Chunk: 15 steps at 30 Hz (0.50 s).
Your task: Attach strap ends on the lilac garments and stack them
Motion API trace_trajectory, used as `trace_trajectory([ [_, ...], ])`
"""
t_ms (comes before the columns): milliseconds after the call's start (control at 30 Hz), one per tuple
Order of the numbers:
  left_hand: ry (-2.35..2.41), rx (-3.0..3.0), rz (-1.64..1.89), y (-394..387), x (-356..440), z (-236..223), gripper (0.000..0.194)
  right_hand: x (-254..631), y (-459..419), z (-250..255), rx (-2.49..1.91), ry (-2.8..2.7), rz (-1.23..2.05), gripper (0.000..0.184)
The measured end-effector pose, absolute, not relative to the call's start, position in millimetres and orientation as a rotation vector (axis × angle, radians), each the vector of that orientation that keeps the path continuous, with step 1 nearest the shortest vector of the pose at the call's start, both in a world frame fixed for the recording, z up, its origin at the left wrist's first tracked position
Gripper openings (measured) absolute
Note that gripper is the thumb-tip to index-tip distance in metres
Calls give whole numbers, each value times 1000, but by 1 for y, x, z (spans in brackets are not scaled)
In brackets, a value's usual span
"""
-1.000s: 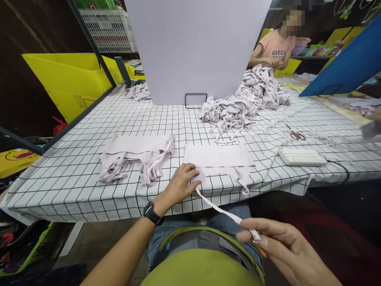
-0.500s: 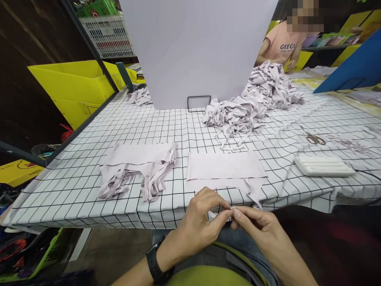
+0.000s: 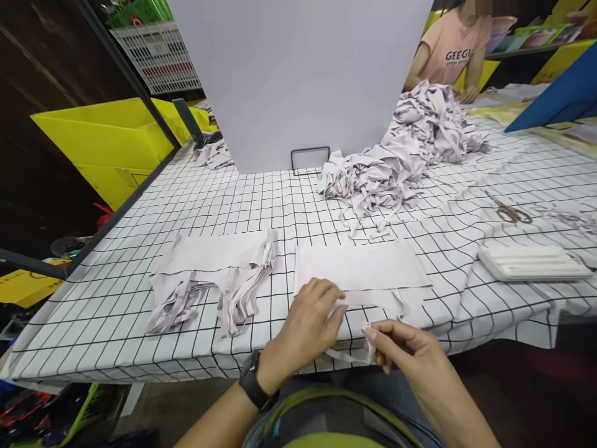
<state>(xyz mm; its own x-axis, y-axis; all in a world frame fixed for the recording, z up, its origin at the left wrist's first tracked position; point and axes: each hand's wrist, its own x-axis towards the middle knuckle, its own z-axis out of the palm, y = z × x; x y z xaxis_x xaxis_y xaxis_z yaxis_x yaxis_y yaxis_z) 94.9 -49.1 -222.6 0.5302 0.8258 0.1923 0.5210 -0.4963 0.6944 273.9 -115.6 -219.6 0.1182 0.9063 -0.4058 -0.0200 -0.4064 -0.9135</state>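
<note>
Your right hand [image 3: 414,353] pinches a narrow whitish strap [image 3: 371,353]; your left hand [image 3: 305,325] curls loosely at the flat, pale pinkish-grey cloth [image 3: 361,264], its grip unclear.

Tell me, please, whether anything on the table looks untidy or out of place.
Small scraps lie scattered beside the scissors at the right, and the fabric heap further back is tangled, unlike the layered stack at the left. No damage stands out.

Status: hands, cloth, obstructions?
Right hand pinching strap. Left hand at near left corner of cloth, blocking view of it. Scissors and pile apart from both hands.
</note>
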Motion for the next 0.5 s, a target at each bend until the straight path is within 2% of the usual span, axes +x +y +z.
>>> trace_trajectory([
  [100,1193,2507,533,-28,100,-236,14,275,-103,-223,-1556,-774,1473,42],
  [200,1229,2607,476,-14,106,-244,8,272,-91,-223,-1520,-662,1497,41],
  [333,1214,2536,613,-6,108,-251,13,264,-74,-221,-1475,-457,1592,44],
  [500,1110,2369,887,-5,106,-253,11,255,-53,-220,-1484,-299,1536,45],
])
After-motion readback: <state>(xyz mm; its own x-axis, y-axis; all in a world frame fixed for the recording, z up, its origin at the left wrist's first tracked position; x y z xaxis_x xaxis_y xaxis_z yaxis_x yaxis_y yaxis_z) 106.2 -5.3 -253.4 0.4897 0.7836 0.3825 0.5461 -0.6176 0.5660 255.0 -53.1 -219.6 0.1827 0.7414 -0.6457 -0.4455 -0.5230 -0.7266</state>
